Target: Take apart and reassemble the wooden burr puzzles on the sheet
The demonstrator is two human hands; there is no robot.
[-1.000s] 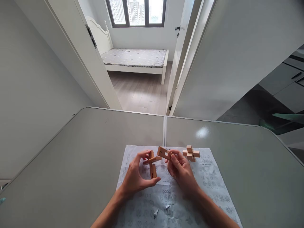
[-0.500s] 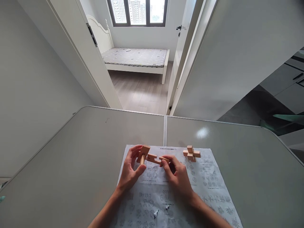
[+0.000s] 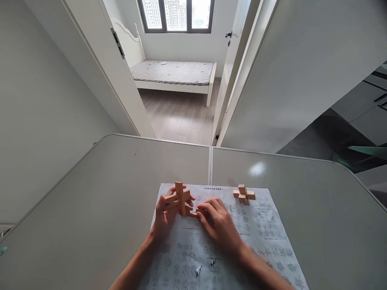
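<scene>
Crossed wooden puzzle pieces (image 3: 180, 197) are gripped in my left hand (image 3: 165, 215), one bar standing upright across another that bears a dark printed mark. My right hand (image 3: 219, 223) is closed, its fingertips pinching the end of a notched wooden puzzle piece (image 3: 192, 214). This notched piece reaches left to the lower part of the crossed pieces; whether it is inside them or only against them, I cannot tell. Under both hands lies a printed instruction sheet (image 3: 254, 237) with rows of small diagrams.
An assembled wooden cross puzzle (image 3: 242, 195) stands at the sheet's upper right. Small torn bits (image 3: 198, 270) show near its lower middle. The grey table (image 3: 99, 209) has a seam down its centre. Beyond it are a doorway and a bed (image 3: 173, 72).
My left hand has turned the crossed pieces, so one bar is now upright and the printed mark shows. My right hand has moved slightly left and down with the notched piece.
</scene>
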